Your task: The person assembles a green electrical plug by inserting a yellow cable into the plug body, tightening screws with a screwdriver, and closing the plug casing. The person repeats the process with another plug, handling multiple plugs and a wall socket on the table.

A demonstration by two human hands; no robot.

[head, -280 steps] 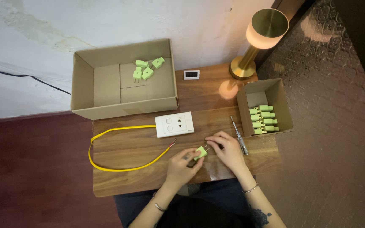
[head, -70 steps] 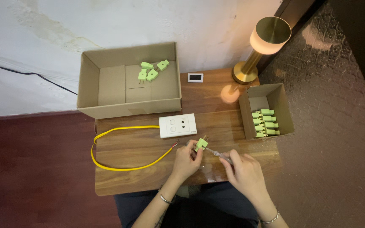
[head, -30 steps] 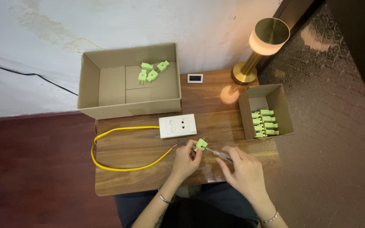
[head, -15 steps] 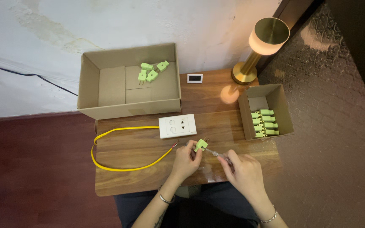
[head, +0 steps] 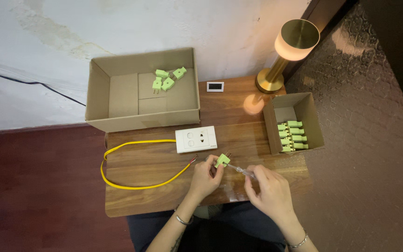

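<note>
Little has shifted in the last half second: both hands stay above the tabletop just below the white socket plate. Left of that plate loops a yellow cable. Below it, the left hand has its fingers pinching a green plug; the right hand pinches a screwdriver, tip at the plug.

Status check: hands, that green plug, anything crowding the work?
Left hand pinching the green plug, prongs up. Right hand holding the screwdriver, tip at the plug. Yellow wire end and white socket close by, neither touching.
</note>
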